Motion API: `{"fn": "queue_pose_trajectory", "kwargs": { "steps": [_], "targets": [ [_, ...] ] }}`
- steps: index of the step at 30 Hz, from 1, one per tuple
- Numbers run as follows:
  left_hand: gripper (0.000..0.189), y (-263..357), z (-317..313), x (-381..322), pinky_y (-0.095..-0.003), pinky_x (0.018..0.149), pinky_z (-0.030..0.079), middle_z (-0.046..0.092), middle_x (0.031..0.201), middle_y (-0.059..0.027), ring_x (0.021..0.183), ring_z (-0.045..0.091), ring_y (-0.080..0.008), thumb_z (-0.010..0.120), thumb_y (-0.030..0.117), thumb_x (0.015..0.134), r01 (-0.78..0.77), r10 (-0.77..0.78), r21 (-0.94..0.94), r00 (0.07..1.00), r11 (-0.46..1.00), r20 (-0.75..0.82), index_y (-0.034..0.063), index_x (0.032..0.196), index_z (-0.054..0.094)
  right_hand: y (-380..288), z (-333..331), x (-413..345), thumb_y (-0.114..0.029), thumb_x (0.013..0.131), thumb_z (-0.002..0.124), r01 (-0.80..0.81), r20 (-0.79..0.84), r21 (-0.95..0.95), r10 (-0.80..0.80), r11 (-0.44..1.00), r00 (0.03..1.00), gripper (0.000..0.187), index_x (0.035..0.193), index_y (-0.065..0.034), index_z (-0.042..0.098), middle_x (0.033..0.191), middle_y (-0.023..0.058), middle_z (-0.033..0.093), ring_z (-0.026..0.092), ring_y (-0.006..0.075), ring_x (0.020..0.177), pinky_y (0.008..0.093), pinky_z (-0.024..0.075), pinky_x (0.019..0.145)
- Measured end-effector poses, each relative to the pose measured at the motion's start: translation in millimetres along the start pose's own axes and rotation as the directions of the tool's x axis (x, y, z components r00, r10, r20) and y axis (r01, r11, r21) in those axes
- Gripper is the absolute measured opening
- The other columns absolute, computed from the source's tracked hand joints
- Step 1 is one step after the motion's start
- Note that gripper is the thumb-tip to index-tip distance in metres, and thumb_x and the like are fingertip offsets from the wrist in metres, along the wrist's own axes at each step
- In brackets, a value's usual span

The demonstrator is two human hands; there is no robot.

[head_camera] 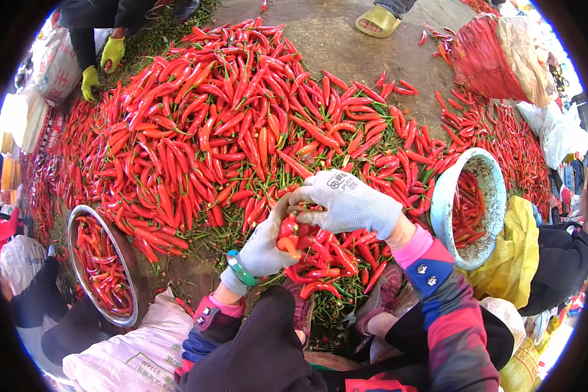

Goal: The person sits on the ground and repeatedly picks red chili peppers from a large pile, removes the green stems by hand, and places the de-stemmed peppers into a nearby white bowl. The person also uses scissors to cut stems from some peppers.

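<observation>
Grey-white knitted work gloves cover both my hands, which meet low in front of me at the near edge of a large pile of red chili peppers (215, 132). My left hand (259, 250) holds a small bunch of chili peppers (288, 228), one of them orange. Over it, my right hand (345, 201) has thumb and fingers closed around the stem end of a pepper in that bunch; the stem itself is hidden. Loose chilies (333, 262) lie just below, between my shoes, among green stems. A green bangle (242, 272) circles my left wrist.
A metal basin (135, 294) of chilies stands left; a light-blue basin (441, 210), tilted, holds more at right. White woven sack (142, 338) and yellow sack (514, 255) flank me. Yellow-gloved hands (111, 53) of another person work at far left. A sandalled foot (377, 22) is ahead.
</observation>
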State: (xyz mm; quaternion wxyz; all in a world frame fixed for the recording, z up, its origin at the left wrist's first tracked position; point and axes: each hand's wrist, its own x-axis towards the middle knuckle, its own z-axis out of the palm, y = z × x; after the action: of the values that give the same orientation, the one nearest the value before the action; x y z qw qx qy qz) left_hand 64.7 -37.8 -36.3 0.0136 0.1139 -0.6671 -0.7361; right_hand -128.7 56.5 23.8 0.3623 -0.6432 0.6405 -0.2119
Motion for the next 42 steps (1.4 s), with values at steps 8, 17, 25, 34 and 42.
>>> {"fn": "queue_pose_trajectory", "kwargs": {
  "steps": [8, 17, 25, 34, 42],
  "targets": [
    [0.096, 3.7, 6.1, -5.9, -0.0392, 0.096, 0.044, 0.056, 0.122, -0.0244, 0.113, 0.057, -0.0386, 0.073, 0.009, 0.068, -0.125, 0.087, 0.263, 0.984, 0.957, 0.152, -0.0048, 0.146, 0.02, 0.2, -2.8, -17.0, -0.016, 0.087, 0.056, 0.019, 0.2, 0.134, -0.046, 0.991, 0.979, 0.019, 0.097, -0.0042, 0.066, 0.081, 0.0149, 0.067, 0.064, 0.032, 0.081, 0.0403, 0.0503, 0.074],
    [0.087, 24.4, 12.2, -6.8, -0.0294, 0.099, 0.043, 0.051, 0.126, -0.0062, 0.115, 0.052, -0.0143, 0.07, -0.006, 0.067, 0.087, -0.153, -0.522, 0.985, 0.849, -0.085, 0.0008, 0.144, 0.03, 7.1, -8.4, -50.0, -0.009, 0.093, 0.059, -0.037, -0.397, 0.8, 0.574, 0.599, 0.716, 0.019, 0.109, 0.0004, 0.061, 0.093, 0.0057, 0.067, 0.063, 0.0126, 0.084, 0.0264, 0.0514, 0.077],
    [0.089, 28.6, 3.9, -10.0, -0.032, 0.096, 0.046, 0.052, 0.123, -0.0047, 0.109, 0.054, -0.0147, 0.07, -0.003, 0.067, 0.064, -0.17, -0.518, 0.973, 0.853, -0.159, 0.0012, 0.144, 0.027, -47.7, 35.2, -46.7, -0.008, 0.083, 0.068, -0.149, -0.362, 0.348, 0.28, 0.926, 0.889, 0.036, 0.118, -0.004, 0.061, 0.078, 0.0097, 0.062, 0.06, 0.0126, 0.073, 0.0295, 0.0494, 0.069],
    [0.105, 17.6, 7.9, -10.4, -0.0343, 0.095, 0.048, 0.048, 0.133, -0.0112, 0.117, 0.054, -0.0201, 0.071, -0.014, 0.064, 0.086, -0.162, -0.396, 0.973, 0.914, -0.165, 0.006, 0.15, 0.015, -45.1, 36.5, -40.0, -0.015, 0.084, 0.066, -0.021, -0.458, 0.082, 0.056, 0.996, 0.887, 0.028, 0.111, -0.0085, 0.066, 0.093, 0.014, 0.067, 0.066, 0.0299, 0.088, 0.0381, 0.0525, 0.075],
    [0.109, 2.5, 10.1, -13.7, -0.0346, 0.094, 0.048, 0.05, 0.131, -0.0133, 0.115, 0.055, -0.0232, 0.067, -0.017, 0.065, 0.039, -0.094, -0.288, 0.979, 0.957, -0.179, 0.0081, 0.152, 0.005, -47.5, 48.7, -27.0, -0.027, 0.087, 0.06, -0.286, -0.238, 0.148, 0.315, 0.947, 0.919, 0.029, 0.107, -0.0087, 0.067, 0.087, 0.0153, 0.069, 0.067, 0.0321, 0.082, 0.0423, 0.0521, 0.073]
  ]
}}
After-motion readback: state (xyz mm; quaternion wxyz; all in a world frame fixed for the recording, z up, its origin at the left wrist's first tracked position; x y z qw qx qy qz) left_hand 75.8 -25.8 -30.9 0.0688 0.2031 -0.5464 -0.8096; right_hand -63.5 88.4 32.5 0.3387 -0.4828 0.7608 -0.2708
